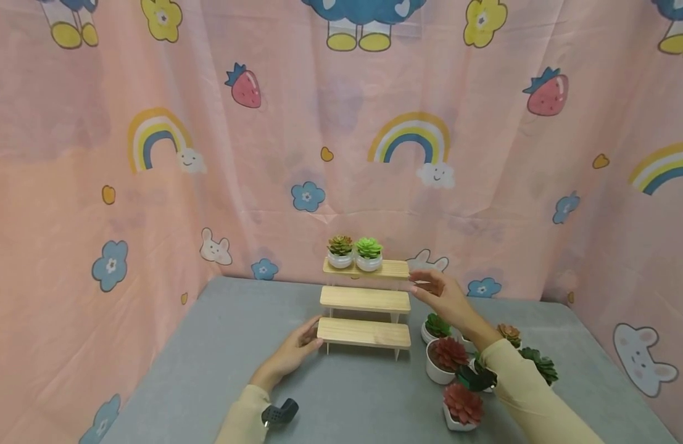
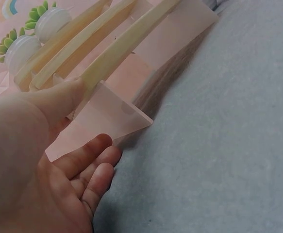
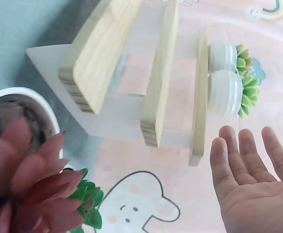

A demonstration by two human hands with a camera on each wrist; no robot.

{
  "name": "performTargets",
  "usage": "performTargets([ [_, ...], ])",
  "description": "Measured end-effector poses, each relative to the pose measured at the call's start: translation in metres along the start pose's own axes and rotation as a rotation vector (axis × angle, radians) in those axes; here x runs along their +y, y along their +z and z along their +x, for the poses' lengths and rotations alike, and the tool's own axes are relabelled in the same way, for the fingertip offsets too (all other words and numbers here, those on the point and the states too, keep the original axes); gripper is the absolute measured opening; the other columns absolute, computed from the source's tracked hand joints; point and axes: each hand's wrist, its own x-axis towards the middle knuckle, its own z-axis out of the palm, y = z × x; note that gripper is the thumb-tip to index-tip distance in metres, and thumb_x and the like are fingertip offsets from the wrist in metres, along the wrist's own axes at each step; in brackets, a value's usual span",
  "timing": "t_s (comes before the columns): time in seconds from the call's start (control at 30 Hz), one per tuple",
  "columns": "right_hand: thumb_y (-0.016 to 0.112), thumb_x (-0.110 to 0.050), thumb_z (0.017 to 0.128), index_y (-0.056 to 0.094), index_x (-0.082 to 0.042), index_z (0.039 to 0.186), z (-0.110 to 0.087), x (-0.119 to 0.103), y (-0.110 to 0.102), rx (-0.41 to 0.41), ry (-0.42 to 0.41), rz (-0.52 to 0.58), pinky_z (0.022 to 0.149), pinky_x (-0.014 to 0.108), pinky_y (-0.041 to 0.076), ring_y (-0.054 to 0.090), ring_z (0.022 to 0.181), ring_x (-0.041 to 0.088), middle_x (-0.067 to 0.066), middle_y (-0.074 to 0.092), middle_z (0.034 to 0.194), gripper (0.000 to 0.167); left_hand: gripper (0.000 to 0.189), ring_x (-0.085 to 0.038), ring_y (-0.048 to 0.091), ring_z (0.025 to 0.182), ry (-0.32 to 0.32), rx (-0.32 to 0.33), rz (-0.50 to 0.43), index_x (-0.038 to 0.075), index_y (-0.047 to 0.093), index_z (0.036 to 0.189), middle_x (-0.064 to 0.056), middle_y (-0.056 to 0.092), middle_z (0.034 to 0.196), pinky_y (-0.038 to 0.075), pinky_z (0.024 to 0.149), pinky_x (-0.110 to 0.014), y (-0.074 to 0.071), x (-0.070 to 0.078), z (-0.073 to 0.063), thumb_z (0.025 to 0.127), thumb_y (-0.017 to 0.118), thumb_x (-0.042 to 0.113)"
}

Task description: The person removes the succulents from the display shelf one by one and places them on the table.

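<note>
A three-tier display stand (image 1: 365, 333) with pale wooden planks and translucent supports stands on the table. Two succulents in white ribbed pots, one reddish green (image 1: 340, 251) and one bright green (image 1: 369, 254), sit side by side on the top plank's left part. My left hand (image 1: 291, 350) is at the left end of the bottom plank; in the left wrist view its thumb touches the plank end and its fingers lie loosely beside the support (image 2: 102, 114). Near the right end of the top plank, my right hand (image 3: 258, 184) has its fingers spread and holds nothing.
Several potted succulents cluster right of the stand, partly hidden under my right forearm, among them a dark red one (image 1: 450, 354), another red one (image 1: 463, 404) and a green one (image 1: 437, 327). A pink printed curtain (image 1: 352, 203) hangs behind the grey table (image 1: 208, 370).
</note>
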Motion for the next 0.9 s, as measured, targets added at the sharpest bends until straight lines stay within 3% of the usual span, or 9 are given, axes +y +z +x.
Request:
performTargets([
  [0.53, 0.058, -0.026, 0.103, 0.048, -0.003, 0.145, 0.05, -0.008, 0.023, -0.004, 0.082, 0.083, 0.107, 0.061, 0.044, 0.05, 0.135, 0.048, 0.028, 0.047, 0.15, 0.049, 0.067, -0.043, 0.049, 0.138, 0.016, -0.005, 0.001, 0.011, 0.029, 0.16, -0.026, 0.048, 0.152, 0.035, 0.114, -0.064, -0.001, -0.002, 0.0, 0.104, 0.056, 0.035],
  [0.9, 0.064, -0.027, 0.1, 0.03, -0.005, 0.157, 0.076, -0.007, 0.035, 0.045, 0.168, 0.156, 0.113, 0.057, 0.041, 0.044, 0.141, 0.044, 0.025, 0.042, 0.153, 0.069, 0.067, -0.044, 0.048, 0.139, 0.024, -0.014, 0.0, 0.011, 0.029, 0.16, -0.026, 0.048, 0.152, 0.033, 0.114, -0.065, 0.0, -0.002, 0.0, 0.104, 0.057, 0.035],
])
